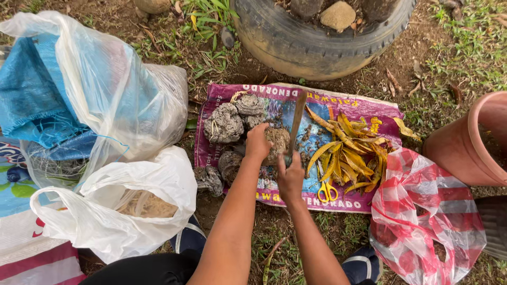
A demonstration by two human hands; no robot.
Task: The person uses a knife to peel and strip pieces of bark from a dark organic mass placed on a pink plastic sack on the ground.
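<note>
Ground-level work spot, seen from above. Left hand (257, 143): closed over a grey-brown dried clod (277, 143), pinning it to the purple sack (364, 203) spread flat on the ground. Right hand (290, 177): wrapped round the handle of a long knife (297, 119). The knife's long axis runs away from the person, tilted slightly to the right, with the blade reaching toward the tyre (311, 45). Key relation: the clod lies just left of the blade and touches or nearly touches it; which one cannot be told. The left hand is on the clod itself, the right just behind and below it, so both hands are close together at the sack's centre. Other clods (224, 124): several, of the same dry fibrous grey, grouped on the sack's left part, one (208, 179) hanging off its lower left edge. Banana peels (351, 153): yellow-brown, heaped on the sack's right part. Scissors (327, 187): yellow-handled, lying beside the peels, handles toward the person. Surroundings: clear bag (121, 100) holding a blue sack, far left; white bag (158, 179), open, with pale shredded matter inside, near left; red-and-white bag (422, 221), near right; terracotta pot (475, 142), right edge; tyre at top, holding stones. Ground: bare soil with patchy grass.
</note>
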